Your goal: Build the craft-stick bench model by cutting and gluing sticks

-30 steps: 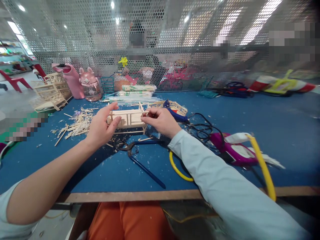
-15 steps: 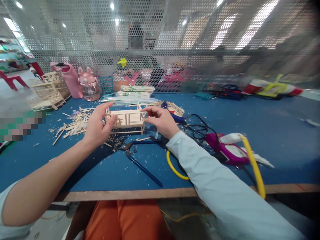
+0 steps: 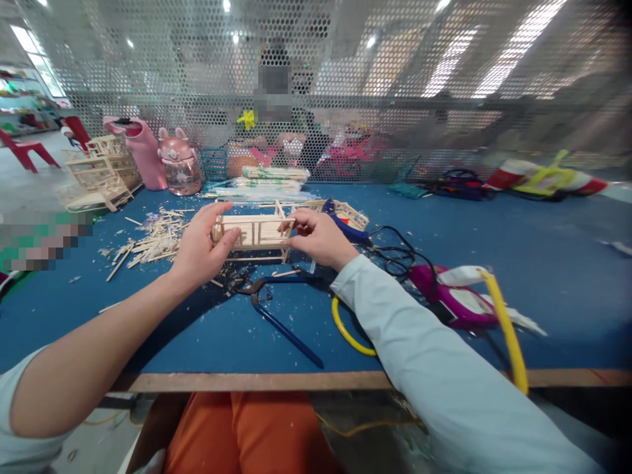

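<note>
Between my hands is a small wooden stick model, a frame with a flat deck and thin posts. My left hand grips its left end, thumb on the near side. At the right end, my right hand has its thumb and fingers closed on the frame's corner. Just in front of the model lie blue-handled pliers with their handles spread. Loose wooden sticks are heaped left of my left hand. Behind my right hand rests a blue glue gun, partly hidden.
A larger stick model, a pink bottle and a clear pink-lidded jar stand at the back left. Bagged sticks lie before a perforated metal screen. To the right are black cables and a purple-and-white tool.
The view has shifted slightly, moving the scene a little to the right. The model's near right side looks slightly tilted, and my right fingers have closed further around its corner.
</note>
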Available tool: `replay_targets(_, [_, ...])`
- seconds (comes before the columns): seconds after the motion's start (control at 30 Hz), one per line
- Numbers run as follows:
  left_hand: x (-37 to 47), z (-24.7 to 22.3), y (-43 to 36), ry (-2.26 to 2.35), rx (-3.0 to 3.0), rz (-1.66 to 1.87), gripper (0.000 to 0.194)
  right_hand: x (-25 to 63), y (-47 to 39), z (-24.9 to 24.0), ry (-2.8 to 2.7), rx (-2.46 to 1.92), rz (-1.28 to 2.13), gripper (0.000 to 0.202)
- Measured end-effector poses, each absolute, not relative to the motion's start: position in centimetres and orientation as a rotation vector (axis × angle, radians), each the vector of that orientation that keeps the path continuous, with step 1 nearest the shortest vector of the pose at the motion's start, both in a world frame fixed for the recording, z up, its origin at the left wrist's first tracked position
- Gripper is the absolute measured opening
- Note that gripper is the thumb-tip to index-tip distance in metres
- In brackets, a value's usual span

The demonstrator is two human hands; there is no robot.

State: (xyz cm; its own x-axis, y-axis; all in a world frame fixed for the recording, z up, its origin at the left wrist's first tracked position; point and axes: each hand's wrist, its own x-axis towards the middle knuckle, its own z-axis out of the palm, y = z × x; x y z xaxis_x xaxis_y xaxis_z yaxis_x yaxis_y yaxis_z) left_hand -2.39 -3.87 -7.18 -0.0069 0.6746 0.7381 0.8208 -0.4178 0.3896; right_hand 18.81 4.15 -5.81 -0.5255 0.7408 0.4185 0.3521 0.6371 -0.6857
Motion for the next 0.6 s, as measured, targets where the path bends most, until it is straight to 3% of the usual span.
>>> replay_targets(0.6, [-2.55,-7.70,-3.57,-1.591,-2.108,-1.500,0.041,18.95,4.20,-5.84,-2.100,-0.843,0.781,0.022])
